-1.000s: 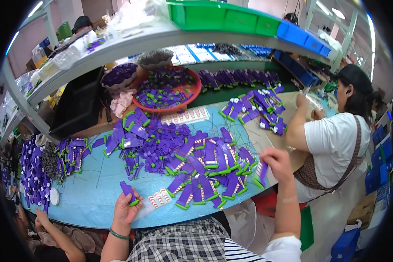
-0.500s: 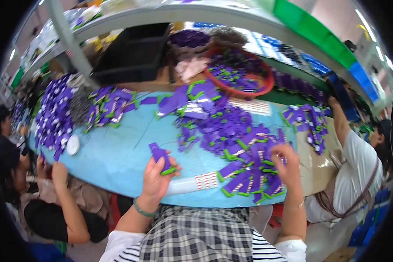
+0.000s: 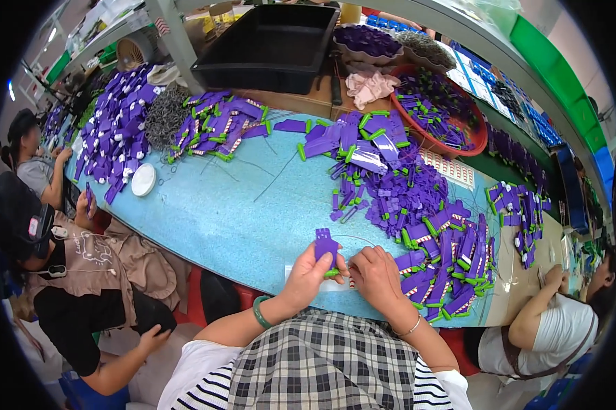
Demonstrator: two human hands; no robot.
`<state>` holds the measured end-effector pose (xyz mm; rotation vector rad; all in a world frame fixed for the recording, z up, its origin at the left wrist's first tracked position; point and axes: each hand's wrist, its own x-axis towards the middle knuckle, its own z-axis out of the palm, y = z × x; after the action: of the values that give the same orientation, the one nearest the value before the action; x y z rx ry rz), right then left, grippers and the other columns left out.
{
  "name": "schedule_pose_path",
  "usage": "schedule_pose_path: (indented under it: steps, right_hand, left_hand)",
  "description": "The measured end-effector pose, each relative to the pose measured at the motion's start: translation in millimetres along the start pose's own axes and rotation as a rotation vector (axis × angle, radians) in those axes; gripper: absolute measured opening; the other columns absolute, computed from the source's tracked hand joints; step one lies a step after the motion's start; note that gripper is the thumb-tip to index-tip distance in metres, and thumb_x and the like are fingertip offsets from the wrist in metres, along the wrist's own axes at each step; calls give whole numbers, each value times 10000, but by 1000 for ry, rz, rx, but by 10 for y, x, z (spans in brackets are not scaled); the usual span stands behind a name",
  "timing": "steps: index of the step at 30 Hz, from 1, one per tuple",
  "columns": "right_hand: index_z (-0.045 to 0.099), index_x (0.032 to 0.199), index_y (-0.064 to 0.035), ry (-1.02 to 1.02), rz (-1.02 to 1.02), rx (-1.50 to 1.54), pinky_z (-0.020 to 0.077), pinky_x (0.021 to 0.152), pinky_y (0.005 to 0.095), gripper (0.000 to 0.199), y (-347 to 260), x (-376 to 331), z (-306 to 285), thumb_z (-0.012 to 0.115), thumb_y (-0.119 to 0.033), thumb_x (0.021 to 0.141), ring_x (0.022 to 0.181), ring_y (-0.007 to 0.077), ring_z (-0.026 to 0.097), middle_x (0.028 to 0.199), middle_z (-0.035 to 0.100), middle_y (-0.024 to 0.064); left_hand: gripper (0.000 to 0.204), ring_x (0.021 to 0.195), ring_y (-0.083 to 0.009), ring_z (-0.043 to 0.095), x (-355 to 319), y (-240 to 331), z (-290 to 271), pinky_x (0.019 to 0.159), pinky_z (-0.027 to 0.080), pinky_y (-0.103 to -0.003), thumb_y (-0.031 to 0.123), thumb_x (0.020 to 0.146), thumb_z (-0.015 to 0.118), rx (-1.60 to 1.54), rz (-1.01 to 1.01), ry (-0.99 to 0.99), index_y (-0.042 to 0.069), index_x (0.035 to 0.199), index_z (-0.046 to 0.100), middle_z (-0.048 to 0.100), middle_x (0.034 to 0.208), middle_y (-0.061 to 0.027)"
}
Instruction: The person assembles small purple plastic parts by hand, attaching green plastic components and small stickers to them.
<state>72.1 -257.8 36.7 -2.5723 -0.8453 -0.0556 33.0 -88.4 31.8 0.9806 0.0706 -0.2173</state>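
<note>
over blue tabletop (image 3: 205,219), left hand (image 3: 304,279) grips purple piece (image 3: 326,247); right hand (image 3: 376,277), hold unclear; striped labels (image 3: 449,169) beyond.

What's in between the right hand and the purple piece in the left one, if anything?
Nothing visible blocks it. The left hand holds the purple-and-green piece, and the right hand is close beside it; a thin dark wire curves near them.

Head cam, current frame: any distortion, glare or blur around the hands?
Head view: fisheye bends the blue table's near edge, corners black; head view: bright glare on a shiny wrapper in the purple pile; head view: left hand and right hand fairly crisp, no obvious motion blur.
</note>
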Motion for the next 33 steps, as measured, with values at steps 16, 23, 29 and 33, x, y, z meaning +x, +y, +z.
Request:
schedule_pose_path:
  steps: [16,23,29,33]
  right_hand:
    - [597,825,-19,0,225,764,469,639,295,83,26,42,-411,657,-27,768,707,203,614,764,633,73]
    - [575,894,-9,331,149,667,448,660,262,180,-160,73,-427,676,-35,748,855,161,578,977,612,89]
    - [571,864,-27,203,188,929,436,601,238,123,-78,9,-230,665,-44,787,739,119,565,862,605,49]
    - [565,841,-36,161,425,1297,412,529,181,110,-124,-13,-196,670,-61,816,650,33,514,771,589,-13]
  left_hand:
    - [139,621,-76,551,105,129,14,563,472,-233,118,861,627,380,-111,-146,12,945,597,586,737,-1]
    - [110,602,-87,555,127,217,42,522,463,-228,109,862,623,204,-93,-46,8,823,608,600,712,-27]
    - [141,742,-129,592,115,189,75,572,516,-267,103,921,503,155,-145,-142,22,1033,531,595,859,-59]
    - [323,1018,-186,564,129,209,121,772,559,-357,106,948,389,-73,-202,-86,81,1266,334,487,1159,-80]
